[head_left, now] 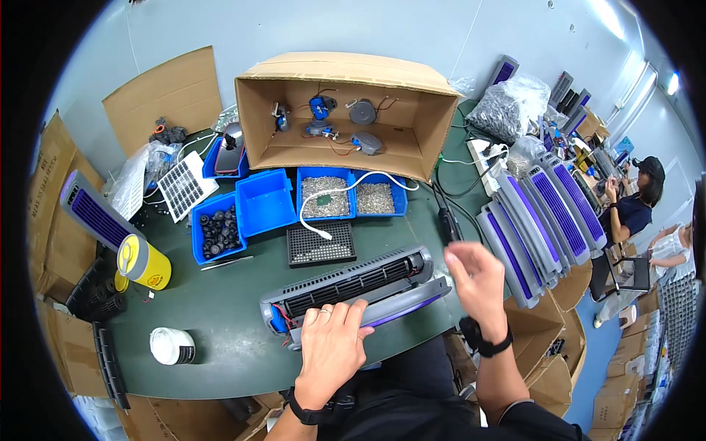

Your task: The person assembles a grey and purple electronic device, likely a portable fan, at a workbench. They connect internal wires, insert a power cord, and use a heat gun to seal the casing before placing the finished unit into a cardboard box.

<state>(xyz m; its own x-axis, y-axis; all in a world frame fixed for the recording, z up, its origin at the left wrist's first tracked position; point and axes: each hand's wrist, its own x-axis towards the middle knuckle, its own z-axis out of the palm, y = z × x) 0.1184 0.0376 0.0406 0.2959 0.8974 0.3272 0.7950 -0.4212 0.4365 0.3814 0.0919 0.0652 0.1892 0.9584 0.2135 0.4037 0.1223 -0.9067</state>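
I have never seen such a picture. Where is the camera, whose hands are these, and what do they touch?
No robot works here: these are a person's own two bare hands. The only picture comes from a wide fisheye camera on that person's head, looking down, so straight edges bend. The left hand rests on an opened grey device. The right hand is raised beside a black tool; I cannot tell whether they touch. The green table also bears blue bins, a cardboard box with wired parts and a white jar.

Ring (324,312) on the left hand (331,351) — black wristbands (486,339) — black shirt (434,425)
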